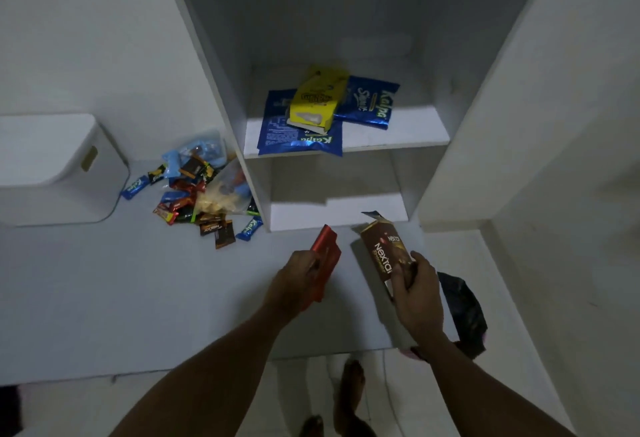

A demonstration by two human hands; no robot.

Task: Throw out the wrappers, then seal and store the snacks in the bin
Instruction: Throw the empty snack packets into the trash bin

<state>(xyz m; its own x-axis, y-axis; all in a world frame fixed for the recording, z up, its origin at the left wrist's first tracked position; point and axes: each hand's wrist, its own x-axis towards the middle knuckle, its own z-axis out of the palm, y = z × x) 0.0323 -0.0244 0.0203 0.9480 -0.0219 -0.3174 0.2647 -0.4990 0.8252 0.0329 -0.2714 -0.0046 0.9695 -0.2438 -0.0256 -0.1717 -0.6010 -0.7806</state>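
The left hand [304, 274] grips a plain red pack [326, 254] with fingers curled round its near end; no writing on it can be read. The right hand [417, 293] grasps a brown carton [382, 251] printed "Nextar" in white, thumb across its face, the far end looking opened. Both are held just above the white tabletop [138, 298], toward its front edge and in front of a white shelf unit [398, 133] that stands at the back. On its upper board lie two blue bags [301, 138] marked "Kalpa", with a yellow box [317, 100] resting across them; its print is too blurred to read. A heap of small snacks [201, 194] sits on the tabletop against the unit's left wall: small blue "Kalpa" bars, dark "Nextar" packets, red and orange wrappers, and a clear bag of pale pieces. The white bin [52, 166], lidded and with a slot handle, stands at the tabletop's left edge near the heap. A black bag [462, 312] hangs at the front right corner. Below the front edge, a pale tiled floor [298, 377] and a bare foot [351, 388] show; the walls are plain white and the light is dim.
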